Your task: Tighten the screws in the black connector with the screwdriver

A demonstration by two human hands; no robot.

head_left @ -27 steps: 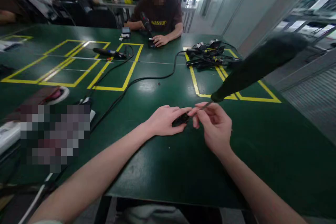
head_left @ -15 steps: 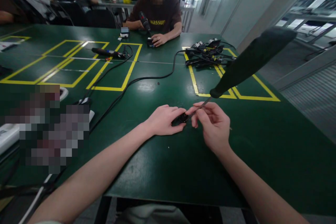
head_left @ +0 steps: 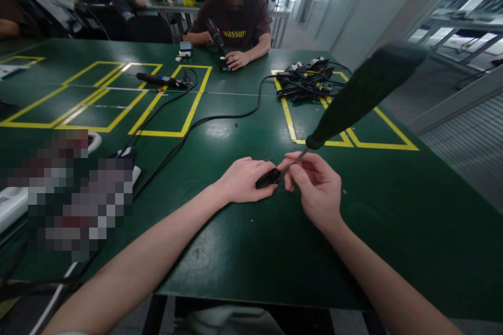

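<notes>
My left hand (head_left: 247, 180) rests on the green table (head_left: 220, 241), its fingers and thumb closed round a small black cylindrical part (head_left: 269, 178). The open end of that part faces right. My right hand (head_left: 319, 183) pinches the thin metal shaft of a screwdriver (head_left: 363, 94) between thumb and fingers. Its thick dark handle slants up and to the right, above my right hand. The shaft's tip is at the end of the black part; whether it sits inside I cannot tell.
Across the table a person (head_left: 231, 21) holds a power screwdriver (head_left: 214, 32) over a small black piece. Black cables (head_left: 302, 81) lie heaped at the back right. Another corded tool (head_left: 161, 80) lies back left. A long black cable (head_left: 220, 116) crosses the table. Yellow tape (head_left: 288, 120) marks rectangles.
The screwdriver's handle has swung a little to the left and down, and my right hand has shifted slightly left. My left hand stays in place on the black part.
</notes>
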